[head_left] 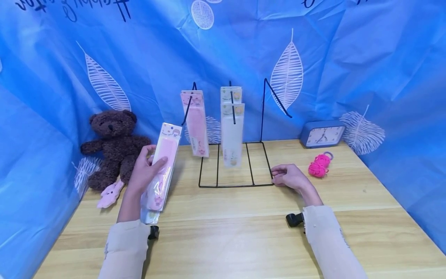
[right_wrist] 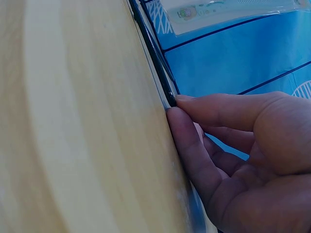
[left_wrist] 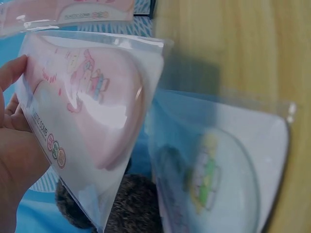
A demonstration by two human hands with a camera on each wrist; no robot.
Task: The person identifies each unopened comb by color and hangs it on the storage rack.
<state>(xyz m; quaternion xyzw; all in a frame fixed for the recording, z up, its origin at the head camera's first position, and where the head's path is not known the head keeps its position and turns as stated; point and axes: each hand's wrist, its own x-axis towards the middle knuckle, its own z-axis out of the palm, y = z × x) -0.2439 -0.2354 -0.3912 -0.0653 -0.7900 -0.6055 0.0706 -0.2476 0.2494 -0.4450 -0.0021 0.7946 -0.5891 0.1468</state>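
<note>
Blue sheeting printed with white leaves hangs behind and to both sides of a pale wooden tabletop (head_left: pixel 244 232). A black wire display rack (head_left: pixel 235 166) stands on it toward the back, and everything else is placed here relative to that rack.

On the rack's hooks hang packaged combs: a pink one (head_left: pixel 196 124) on the left hook, and white ones (head_left: pixel 232 131) on the middle hook; the right hook is bare.

Left of the rack and nearer the person, the left hand (head_left: pixel 143 170) holds a packaged pink comb (head_left: pixel 163 166) tilted upright, fingers curled round its edge with the thumb across the front. A second pack with a white comb (left_wrist: pixel 223 170) lies behind and below it in the same grip, as the left wrist view shows; how the fingers sit on that second pack I cannot tell.

At the rack's front right corner, the right hand (head_left: pixel 289 176) rests on the tabletop, its fingers loosely bent, with the thumb and forefinger tips touching the black base wire (right_wrist: pixel 155 53). It pinches nothing that I can make out.

Further left of the rack, a brown teddy bear (head_left: pixel 113 143) sits against the sheeting with a small pink plush toy (head_left: pixel 109 193) at its feet. Right of the rack lie a bundle of pink yarn (head_left: pixel 318 164) and, behind it, a blue alarm clock (head_left: pixel 322 133).
</note>
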